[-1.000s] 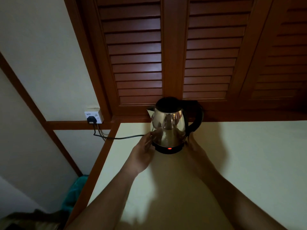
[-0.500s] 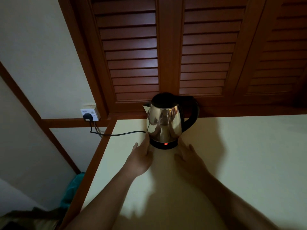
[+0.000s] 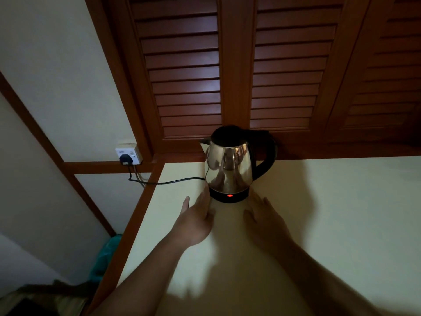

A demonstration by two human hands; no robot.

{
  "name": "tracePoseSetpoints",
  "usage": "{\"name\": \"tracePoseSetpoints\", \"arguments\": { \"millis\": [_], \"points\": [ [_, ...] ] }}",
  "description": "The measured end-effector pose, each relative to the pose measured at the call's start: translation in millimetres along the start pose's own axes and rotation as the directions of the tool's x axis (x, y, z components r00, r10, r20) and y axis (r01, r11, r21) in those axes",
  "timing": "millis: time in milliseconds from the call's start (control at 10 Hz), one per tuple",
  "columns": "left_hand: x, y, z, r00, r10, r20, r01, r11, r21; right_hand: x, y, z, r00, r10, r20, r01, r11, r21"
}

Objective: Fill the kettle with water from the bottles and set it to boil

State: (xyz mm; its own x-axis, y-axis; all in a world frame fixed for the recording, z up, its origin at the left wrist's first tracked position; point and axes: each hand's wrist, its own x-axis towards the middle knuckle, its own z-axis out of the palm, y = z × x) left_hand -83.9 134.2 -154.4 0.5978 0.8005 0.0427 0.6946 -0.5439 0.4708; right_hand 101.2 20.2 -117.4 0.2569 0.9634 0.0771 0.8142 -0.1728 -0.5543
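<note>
Steel kettle with a polished body and black handle point(image 3: 227, 169) sits on its black base point(image 3: 218, 196) at the back of our cream worktop point(image 3: 341, 213), red light point(image 3: 230, 195) glowing, so we judge filling done and boiling under way. Our left hand point(image 3: 196, 222) and right hand point(image 3: 265, 221) lie just before it, each grip wide and holding nothing; only waiting seems left.

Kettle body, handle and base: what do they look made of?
Kettle body: polished metal, probably stainless steel; its surface gives mirror reflections. Handle and base: matt black, likely plastic, though dim light leaves that open.
</note>
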Motion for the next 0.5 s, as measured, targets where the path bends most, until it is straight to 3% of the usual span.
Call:
{"name": "tracePoseSetpoints", "arguments": {
  "millis": [500],
  "points": [
    [-3.2, 2.1, 12.9, 0.996, 0.034, -0.078, -0.014, 0.972, 0.237, 1.9, 2.6, 10.6, 1.0, 0.018, -0.015, -0.02, 0.99, -0.138]
  ]
}}
